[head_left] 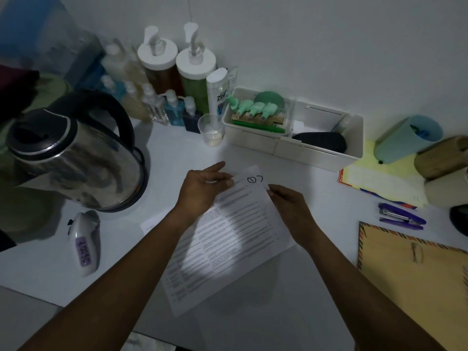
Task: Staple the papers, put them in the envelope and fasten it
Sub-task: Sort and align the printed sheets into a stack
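Both hands pinch the papers at centre frame: left hand grips the top left corner, right hand the right edge. Stapler and envelope lie at right.

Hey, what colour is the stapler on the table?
Purple, with a silver metal strip; the stapler shows in the head view, right of the papers.

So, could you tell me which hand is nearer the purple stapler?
Right. The right hand holds the printed white papers at their right edge, towards the purple stapler; the left hand grips their top edge, farther away.
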The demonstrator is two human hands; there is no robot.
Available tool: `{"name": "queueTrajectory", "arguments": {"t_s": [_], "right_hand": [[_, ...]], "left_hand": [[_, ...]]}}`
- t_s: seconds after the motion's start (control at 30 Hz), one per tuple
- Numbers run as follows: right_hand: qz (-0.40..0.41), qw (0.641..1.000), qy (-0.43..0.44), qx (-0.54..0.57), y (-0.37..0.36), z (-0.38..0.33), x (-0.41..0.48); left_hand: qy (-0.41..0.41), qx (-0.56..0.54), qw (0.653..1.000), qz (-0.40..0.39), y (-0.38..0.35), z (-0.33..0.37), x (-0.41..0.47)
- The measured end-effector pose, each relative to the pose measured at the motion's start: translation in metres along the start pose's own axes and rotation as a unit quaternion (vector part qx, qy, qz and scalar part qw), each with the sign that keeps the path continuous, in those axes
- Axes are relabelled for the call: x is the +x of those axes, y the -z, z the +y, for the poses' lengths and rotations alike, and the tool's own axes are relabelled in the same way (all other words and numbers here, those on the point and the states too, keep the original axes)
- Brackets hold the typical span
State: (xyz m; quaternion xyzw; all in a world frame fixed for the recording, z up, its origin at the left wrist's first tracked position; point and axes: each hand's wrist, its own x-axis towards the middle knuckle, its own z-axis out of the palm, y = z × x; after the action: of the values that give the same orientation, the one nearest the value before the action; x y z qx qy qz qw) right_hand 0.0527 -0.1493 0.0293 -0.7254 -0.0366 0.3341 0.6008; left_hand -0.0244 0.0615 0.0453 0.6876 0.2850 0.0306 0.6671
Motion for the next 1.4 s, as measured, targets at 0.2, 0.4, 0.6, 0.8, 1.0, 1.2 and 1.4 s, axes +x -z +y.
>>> {"name": "queueTrajectory", "arguments": {"t_s": [0.2, 0.4, 0.6, 0.8, 1.0, 1.2, 1.4], "right_hand": [[-0.004, 0.997, -0.034, 0.069, 0.006, -0.002, -0.011], [-0.008, 0.999, 0.011, 0.048, 0.006, -0.001, -0.017], [-0.005, 0.997, 0.072, -0.021, 0.003, 0.006, -0.018], [0.004, 0.994, 0.091, -0.057, 0.001, 0.008, -0.017], [0.022, 0.992, 0.099, -0.068, -0.001, 0.011, -0.015], [0.047, 0.991, 0.097, -0.074, -0.006, 0.013, -0.015], [0.077, 0.988, 0.100, -0.093, -0.014, 0.019, -0.014]], "left_hand": [[-0.008, 0.012, 1.000, 0.012, -0.012, 0.000, 0.002], [-0.022, 0.051, 0.997, 0.047, -0.023, -0.001, -0.002], [-0.022, 0.075, 0.995, 0.060, -0.025, -0.002, -0.004], [-0.019, 0.083, 0.994, 0.066, -0.025, -0.001, -0.004], [-0.035, 0.096, 0.992, 0.072, -0.026, -0.001, -0.006], [-0.059, 0.116, 0.989, 0.068, -0.024, 0.002, -0.009], [-0.062, 0.110, 0.990, 0.065, -0.022, 0.002, -0.011]]}}
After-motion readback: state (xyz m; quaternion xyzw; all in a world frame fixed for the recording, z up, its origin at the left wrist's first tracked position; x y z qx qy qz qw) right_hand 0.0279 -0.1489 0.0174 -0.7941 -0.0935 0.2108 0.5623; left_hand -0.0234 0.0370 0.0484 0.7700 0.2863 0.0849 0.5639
